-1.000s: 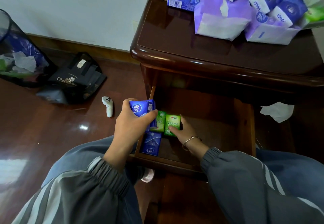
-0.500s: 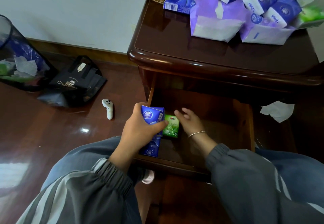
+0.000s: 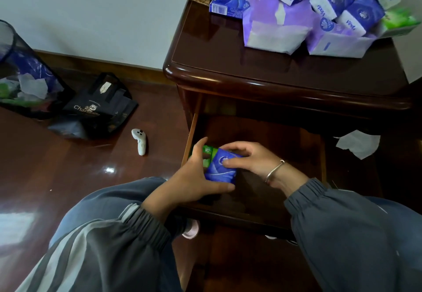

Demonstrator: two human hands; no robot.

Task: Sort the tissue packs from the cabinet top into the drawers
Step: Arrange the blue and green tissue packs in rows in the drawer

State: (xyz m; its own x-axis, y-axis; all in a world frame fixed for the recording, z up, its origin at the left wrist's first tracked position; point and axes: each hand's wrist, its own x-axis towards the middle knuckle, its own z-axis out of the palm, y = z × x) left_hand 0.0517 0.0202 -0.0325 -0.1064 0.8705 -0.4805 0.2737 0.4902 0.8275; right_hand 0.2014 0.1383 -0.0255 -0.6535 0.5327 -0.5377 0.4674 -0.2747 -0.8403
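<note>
- The dark wooden cabinet [image 3: 274, 81] stands against the pale wall, and I place everything else by it.
- Its drawer [image 3: 303, 154] is pulled out from the cabinet's front, towards the crouching person.
- A heap of tissue packs [image 3: 324, 10], blue, purple and green, covers the back of the cabinet top. The front of the top is bare polished wood.
- A mesh bin [image 3: 20, 79] holding paper scraps stands on the floor well to the cabinet's left.
- A black carrier bag [image 3: 98, 111] slumps on the floor between that bin and the cabinet.
- The left hand [image 3: 189, 184] reaches into the drawer's left front corner. Its thumb is hooked under the near edge of a blue pack [image 3: 220, 169] and its fingers are curled round the packs from the left.
- The right hand [image 3: 251, 161], inside the same drawer, grasps the blue pack from the other side with thumb and bent fingers.
- The blue pack sits tilted in the drawer, clasped between both hands.
- A green pack [image 3: 207, 151] is wedged against the drawer's left wall, touching the blue one.
- A crumpled tissue [image 3: 358, 143] lies on the floor to the cabinet's right.
- A white controller [image 3: 139, 141] lies on the floor near the cabinet's left side.
- A silver bangle [image 3: 275, 170] circles the right wrist above the drawer.
</note>
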